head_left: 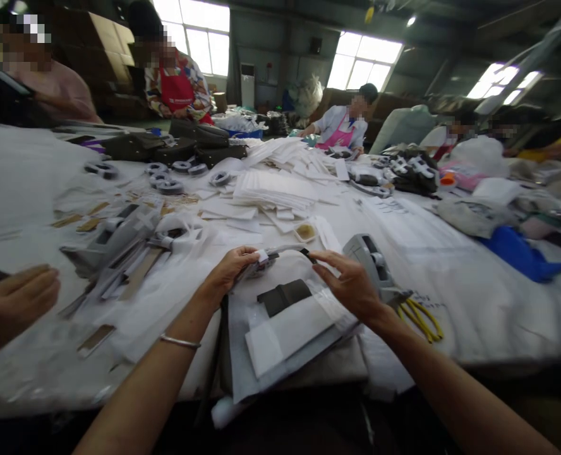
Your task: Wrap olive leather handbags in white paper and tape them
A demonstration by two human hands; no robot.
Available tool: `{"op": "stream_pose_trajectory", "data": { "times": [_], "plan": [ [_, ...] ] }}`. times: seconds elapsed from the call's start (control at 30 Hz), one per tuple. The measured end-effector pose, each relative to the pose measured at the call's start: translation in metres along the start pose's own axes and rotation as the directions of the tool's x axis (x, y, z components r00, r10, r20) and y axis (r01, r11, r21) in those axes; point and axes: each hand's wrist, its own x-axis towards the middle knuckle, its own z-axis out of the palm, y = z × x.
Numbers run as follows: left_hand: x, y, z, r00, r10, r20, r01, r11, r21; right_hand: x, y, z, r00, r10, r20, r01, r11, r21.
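My left hand (230, 268) is closed in a pinch on the top left edge of a white wrapped bag (285, 322) lying in front of me, a bit of white tape at its fingertips. My right hand (349, 281) grips the bag's top right edge with curled fingers. A dark strap piece (283, 296) shows on the bag between my hands, above a folded white sheet (287, 332). A silver bangle (180, 342) sits on my left forearm.
A grey tape dispenser (374, 260) and yellow-handled pliers (420, 316) lie right of my hand. Another dispenser (114, 237), tape rolls (167, 184), white sheet stacks (275, 189) and dark bags (186, 145) cover the table. A co-worker's hand (18, 294) rests at left; several people work around the table.
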Motion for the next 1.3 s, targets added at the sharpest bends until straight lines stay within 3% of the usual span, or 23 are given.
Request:
{"op": "stream_pose_trajectory", "data": {
  "times": [0.07, 0.13, 0.2, 0.27, 0.33, 0.43, 0.53, 0.73, 0.87, 0.97, 1.03, 1.13, 1.2, 1.3],
  "plan": [
    [0.002, 0.001, -0.001, 1.0, -0.026, -0.012, 0.026, 1.0, -0.012, -0.014, 0.028, -0.048, 0.968, 0.206, -0.142, -0.209, 0.978, -0.006],
    [0.005, 0.003, -0.002, 0.999, -0.045, -0.028, 0.045, 0.999, -0.02, -0.032, 0.059, -0.089, 0.884, 0.421, -0.205, -0.436, 0.9, -0.031],
    [0.007, 0.004, -0.001, 0.997, -0.069, -0.039, 0.068, 0.997, -0.027, -0.05, 0.089, -0.117, 0.787, 0.589, -0.183, -0.604, 0.796, -0.036],
    [0.006, 0.007, 0.001, 0.995, -0.089, -0.052, 0.087, 0.996, -0.032, -0.065, 0.114, -0.128, 0.696, 0.714, -0.076, -0.709, 0.7, 0.078],
    [0.004, 0.01, 0.004, 0.992, -0.102, -0.07, 0.099, 0.994, -0.042, -0.075, 0.131, -0.126, 0.629, 0.774, 0.074, -0.763, 0.595, 0.254],
    [0.0, 0.015, 0.009, 0.985, -0.13, -0.109, 0.124, 0.99, -0.061, -0.08, 0.143, -0.113, 0.597, 0.781, 0.183, -0.772, 0.497, 0.397],
    [-0.001, 0.016, 0.012, 0.979, -0.138, -0.147, 0.129, 0.989, -0.068, -0.079, 0.144, -0.105, 0.597, 0.788, 0.15, -0.747, 0.478, 0.462],
    [0.0, 0.014, 0.012, 0.977, -0.124, -0.171, 0.113, 0.991, -0.069, -0.09, 0.128, -0.102, 0.581, 0.813, -0.033, -0.652, 0.489, 0.579],
    [0.002, 0.014, 0.009, 0.976, -0.128, -0.174, 0.117, 0.991, -0.069, -0.113, 0.124, -0.091, 0.517, 0.847, -0.12, -0.686, 0.495, 0.533],
    [0.003, 0.013, 0.005, 0.981, -0.112, -0.16, 0.101, 0.992, -0.073, -0.134, 0.128, -0.085, 0.47, 0.876, -0.113, -0.762, 0.467, 0.448],
    [0.003, 0.01, 0.004, 0.985, -0.086, -0.147, 0.077, 0.995, -0.066, -0.143, 0.125, -0.086, 0.479, 0.872, -0.098, -0.774, 0.473, 0.422],
    [0.0, 0.005, 0.006, 0.992, -0.006, -0.125, 0.001, 0.999, -0.041, -0.133, 0.104, -0.086, 0.586, 0.807, -0.07, -0.704, 0.55, 0.45],
    [-0.002, 0.002, 0.008, 0.992, 0.051, -0.119, -0.053, 0.999, -0.01, -0.108, 0.077, -0.074, 0.663, 0.749, 0.003, -0.652, 0.576, 0.493],
    [-0.003, -0.005, 0.013, 0.983, 0.121, -0.14, -0.115, 0.992, 0.055, -0.055, 0.023, -0.035, 0.779, 0.602, 0.176, -0.573, 0.568, 0.591]
  ]
}}
